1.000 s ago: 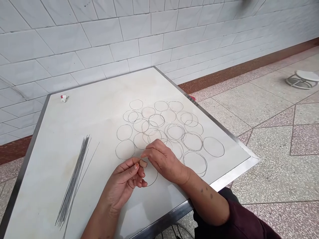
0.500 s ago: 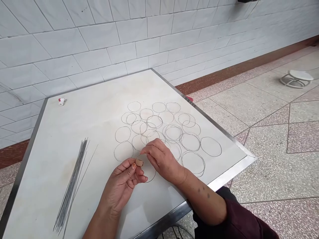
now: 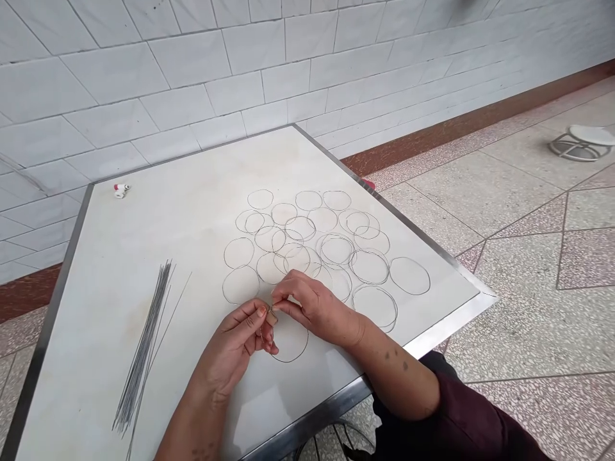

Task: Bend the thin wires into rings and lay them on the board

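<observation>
1. Your left grip (image 3: pixel 240 336) is closed, pinching a thin wire loop (image 3: pixel 306 346) between thumb and index finger; the other fingers curl loosely.
2. Your right grip (image 3: pixel 319 310) is closed too, its fingertips pinching the same wire right beside your left fingertips.
3. The loop curves out from between both grips, just nearer you than the right one.
4. A small tan piece (image 3: pixel 271 318) sits at your left fingers, partly hidden.
5. Beyond and right of the grips, many wire rings (image 3: pixel 239 253) lie on the white counter (image 3: pixel 158 224), some overlapping.
6. Left of the grips lies a bundle of straight wires (image 3: pixel 144 349).
7. Far beyond, leftward, rests a small red-and-white object (image 3: pixel 121 191).
</observation>
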The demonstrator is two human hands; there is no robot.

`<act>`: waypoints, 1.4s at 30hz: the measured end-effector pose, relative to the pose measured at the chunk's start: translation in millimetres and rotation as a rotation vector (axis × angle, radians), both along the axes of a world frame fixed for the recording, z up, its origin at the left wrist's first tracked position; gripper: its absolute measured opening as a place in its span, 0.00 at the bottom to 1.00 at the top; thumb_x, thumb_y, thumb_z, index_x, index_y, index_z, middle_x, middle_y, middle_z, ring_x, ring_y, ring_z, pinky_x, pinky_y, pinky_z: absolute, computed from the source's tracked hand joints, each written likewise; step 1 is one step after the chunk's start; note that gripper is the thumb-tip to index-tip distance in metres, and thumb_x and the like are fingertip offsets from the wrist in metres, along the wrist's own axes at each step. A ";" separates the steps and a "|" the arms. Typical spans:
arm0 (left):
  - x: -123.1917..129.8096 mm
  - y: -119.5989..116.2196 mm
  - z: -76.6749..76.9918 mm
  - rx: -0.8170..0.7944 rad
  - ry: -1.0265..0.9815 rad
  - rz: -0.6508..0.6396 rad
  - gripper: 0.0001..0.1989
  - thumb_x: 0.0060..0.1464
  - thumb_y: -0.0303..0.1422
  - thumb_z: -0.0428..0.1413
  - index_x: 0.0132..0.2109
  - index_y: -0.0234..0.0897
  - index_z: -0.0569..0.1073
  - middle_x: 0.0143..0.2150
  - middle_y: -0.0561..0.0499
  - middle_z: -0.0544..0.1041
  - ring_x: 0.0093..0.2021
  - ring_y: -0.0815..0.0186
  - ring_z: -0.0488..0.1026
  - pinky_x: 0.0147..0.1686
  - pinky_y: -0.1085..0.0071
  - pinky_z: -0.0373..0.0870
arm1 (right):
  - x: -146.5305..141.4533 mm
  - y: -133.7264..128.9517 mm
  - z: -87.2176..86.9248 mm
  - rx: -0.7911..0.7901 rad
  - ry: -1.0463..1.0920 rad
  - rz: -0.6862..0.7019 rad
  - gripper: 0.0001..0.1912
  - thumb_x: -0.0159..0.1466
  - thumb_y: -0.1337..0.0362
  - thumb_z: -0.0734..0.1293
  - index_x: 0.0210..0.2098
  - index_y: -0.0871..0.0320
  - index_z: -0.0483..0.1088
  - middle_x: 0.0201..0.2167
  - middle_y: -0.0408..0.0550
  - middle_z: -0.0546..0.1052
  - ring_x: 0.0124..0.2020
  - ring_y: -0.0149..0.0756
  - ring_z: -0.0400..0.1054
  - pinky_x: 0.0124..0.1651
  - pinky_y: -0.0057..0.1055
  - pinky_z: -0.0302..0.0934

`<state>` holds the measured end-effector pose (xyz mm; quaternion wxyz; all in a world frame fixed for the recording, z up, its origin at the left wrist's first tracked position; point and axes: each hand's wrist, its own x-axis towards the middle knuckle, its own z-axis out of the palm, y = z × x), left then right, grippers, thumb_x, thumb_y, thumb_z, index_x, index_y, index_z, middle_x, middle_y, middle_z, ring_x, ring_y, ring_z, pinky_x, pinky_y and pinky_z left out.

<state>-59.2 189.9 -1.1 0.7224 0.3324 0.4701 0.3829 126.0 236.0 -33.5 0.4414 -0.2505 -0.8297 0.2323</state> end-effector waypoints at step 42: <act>-0.6 1.6 1.2 0.084 0.196 -0.060 0.10 0.54 0.41 0.62 0.31 0.39 0.77 0.32 0.52 0.72 0.30 0.67 0.66 0.34 0.68 0.64 | 10.2 5.0 12.2 -0.282 0.012 0.151 0.03 0.67 0.69 0.65 0.38 0.56 0.70 0.32 0.45 0.72 0.38 0.33 0.66 0.40 0.30 0.66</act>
